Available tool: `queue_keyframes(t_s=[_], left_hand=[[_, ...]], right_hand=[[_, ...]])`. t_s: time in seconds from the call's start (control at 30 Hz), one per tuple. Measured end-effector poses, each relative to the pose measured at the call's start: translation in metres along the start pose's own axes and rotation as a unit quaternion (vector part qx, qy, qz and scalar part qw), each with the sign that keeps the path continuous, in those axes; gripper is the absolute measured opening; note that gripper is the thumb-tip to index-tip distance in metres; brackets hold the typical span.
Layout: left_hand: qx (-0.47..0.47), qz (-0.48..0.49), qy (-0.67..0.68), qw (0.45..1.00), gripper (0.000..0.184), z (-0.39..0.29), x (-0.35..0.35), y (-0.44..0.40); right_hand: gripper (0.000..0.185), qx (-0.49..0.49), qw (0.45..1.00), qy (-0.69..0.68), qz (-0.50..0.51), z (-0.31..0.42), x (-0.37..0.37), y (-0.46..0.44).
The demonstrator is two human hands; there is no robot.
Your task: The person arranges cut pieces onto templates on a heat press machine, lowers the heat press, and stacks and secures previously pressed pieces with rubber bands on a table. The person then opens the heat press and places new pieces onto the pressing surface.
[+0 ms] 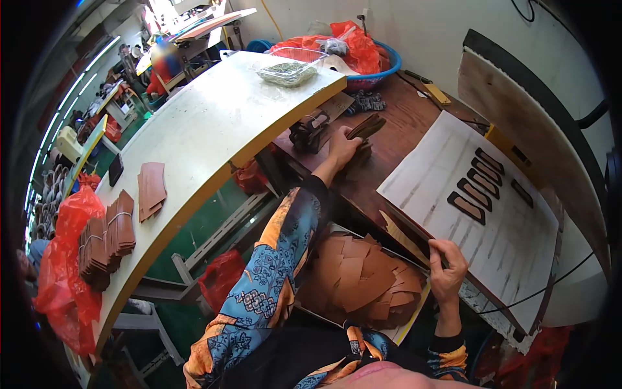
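Observation:
My left hand (pixel 342 148) reaches out over the brown worktable, its fingers closed on a stack of brown leather pieces (pixel 367 127). More dark strips (pixel 310 131) lie just left of it. My right hand (pixel 447 267) is closed in a pinch at the near edge of a white board (pixel 414 185). Whatever is between its fingertips, if anything, is too small to make out. Several dark-edged metal cutting-die outlines (pixel 486 178) with brown centres sit on the board. Below, between my arms, a box holds a heap of brown leather pieces (pixel 363 275).
A curved white table (pixel 194 107) on the left bears bundled leather pieces (pixel 120 223), a phone (pixel 116 170) and a clear plastic tray (pixel 288 74). A blue basket (pixel 389 65) with red bags stands at the back. A large pale panel (pixel 518 117) rises on the right.

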State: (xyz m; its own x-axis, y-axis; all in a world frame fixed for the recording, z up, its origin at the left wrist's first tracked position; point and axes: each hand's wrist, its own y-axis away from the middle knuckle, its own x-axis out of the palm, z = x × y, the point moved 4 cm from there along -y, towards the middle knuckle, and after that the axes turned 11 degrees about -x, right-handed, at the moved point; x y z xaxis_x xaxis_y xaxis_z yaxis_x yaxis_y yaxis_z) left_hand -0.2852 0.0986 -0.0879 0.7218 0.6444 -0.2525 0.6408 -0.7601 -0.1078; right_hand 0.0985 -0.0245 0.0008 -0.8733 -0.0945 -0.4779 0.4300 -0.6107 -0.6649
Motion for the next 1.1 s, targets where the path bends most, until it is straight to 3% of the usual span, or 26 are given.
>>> queue_keyframes(t_s=[0.1,0.2,0.23,0.3,0.4,0.43,0.47,0.5,0.53,0.6,0.7,0.73,0.77,0.87,0.97,1.1], left_hand=[[-0.04,0.109,0.19,0.975,0.032,-0.012,-0.017,0.007],[-0.091,0.254,0.337,0.902,0.037,-0.061,-0.041,0.074],[-0.133,0.256,0.32,0.902,0.039,-0.063,-0.048,0.094],[-0.141,0.277,0.298,0.903,0.034,-0.057,-0.052,0.136],[-0.2,0.285,0.384,0.855,0.039,-0.073,-0.049,0.229],[-0.228,0.293,0.403,0.837,0.041,-0.078,-0.048,0.257],[-0.205,0.337,0.356,0.847,0.048,-0.074,-0.047,0.277],[-0.177,0.325,0.409,0.834,0.038,-0.075,-0.041,0.296],[-0.198,0.341,0.381,0.836,0.035,-0.083,-0.048,0.319],[-0.091,0.316,0.362,0.872,0.039,-0.049,-0.025,0.327],[-0.202,0.365,0.354,0.837,0.036,-0.072,-0.049,0.368],[-0.201,0.384,0.39,0.813,0.037,-0.071,-0.049,0.371],[-0.2,0.402,0.424,0.786,0.039,-0.066,-0.047,0.373],[-0.226,0.396,0.513,0.727,0.041,-0.086,-0.056,0.385],[-0.274,0.387,0.531,0.702,0.035,-0.08,-0.049,0.387],[-0.261,0.385,0.514,0.72,0.028,-0.061,-0.037,0.385]], right_hand=[[0.009,0.007,1.0,-0.004,-0.004,-0.001,-0.001,0.006],[0.01,0.03,0.999,-0.015,-0.002,0.0,-0.004,0.013],[0.01,0.024,0.999,-0.037,0.008,-0.001,0.004,0.014],[0.015,0.126,0.979,-0.161,0.006,-0.022,0.019,0.029],[0.042,0.114,0.944,-0.295,0.09,-0.023,0.045,0.022],[0.047,0.161,0.906,-0.377,0.109,-0.005,0.059,0.013],[0.053,0.217,0.863,-0.44,0.12,0.016,0.065,0.009],[0.059,0.276,0.816,-0.492,0.122,0.027,0.07,0.01],[0.066,0.256,0.814,-0.49,0.179,0.026,0.079,0.009],[0.082,0.21,0.801,-0.482,0.286,0.013,0.104,0.009],[0.056,0.151,0.815,-0.48,0.288,0.027,0.114,0.016],[0.048,0.133,0.82,-0.478,0.287,0.031,0.114,0.018],[0.048,0.091,0.83,-0.459,0.305,0.039,0.11,0.017],[0.047,0.155,0.712,-0.637,0.253,0.026,0.128,0.032],[0.061,0.079,0.758,-0.573,0.3,0.026,0.13,0.03],[0.061,0.112,0.759,-0.574,0.287,0.022,0.133,0.033]])
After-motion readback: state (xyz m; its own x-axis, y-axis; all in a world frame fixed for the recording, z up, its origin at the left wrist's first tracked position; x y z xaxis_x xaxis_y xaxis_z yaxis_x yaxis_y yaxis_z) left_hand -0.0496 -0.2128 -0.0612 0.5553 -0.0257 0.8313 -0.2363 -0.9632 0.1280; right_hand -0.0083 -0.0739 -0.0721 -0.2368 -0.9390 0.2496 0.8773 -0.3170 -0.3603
